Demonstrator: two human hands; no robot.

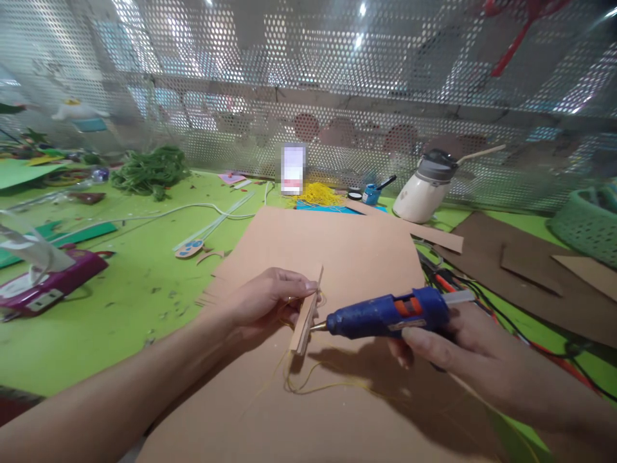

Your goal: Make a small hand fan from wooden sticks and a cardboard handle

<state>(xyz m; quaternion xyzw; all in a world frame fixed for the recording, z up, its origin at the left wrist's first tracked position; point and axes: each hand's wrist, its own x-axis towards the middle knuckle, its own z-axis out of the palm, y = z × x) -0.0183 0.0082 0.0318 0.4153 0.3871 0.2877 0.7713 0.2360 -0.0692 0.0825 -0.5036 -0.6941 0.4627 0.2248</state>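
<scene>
My left hand (pixel 263 302) pinches a small tan cardboard strip (pixel 306 316), holding it upright and tilted above a large tan cardboard sheet (pixel 337 251). My right hand (pixel 463 350) grips a blue hot glue gun (pixel 390 314) with an orange trigger. The gun lies horizontal and its metal nozzle touches the strip's face. Thin yellow threads (pixel 328 384) trail from the strip down onto the sheet.
A green table (pixel 135 302) holds a purple device (pixel 43 280) at left, green fibre pile (pixel 149 170), yellow thread heap (pixel 318 193), white jar (pixel 424 190), brown cardboard pieces (pixel 530 270), black and red cables (pixel 525 331), and a green basket (pixel 588 222). Perforated metal mesh (pixel 308 77) stands behind.
</scene>
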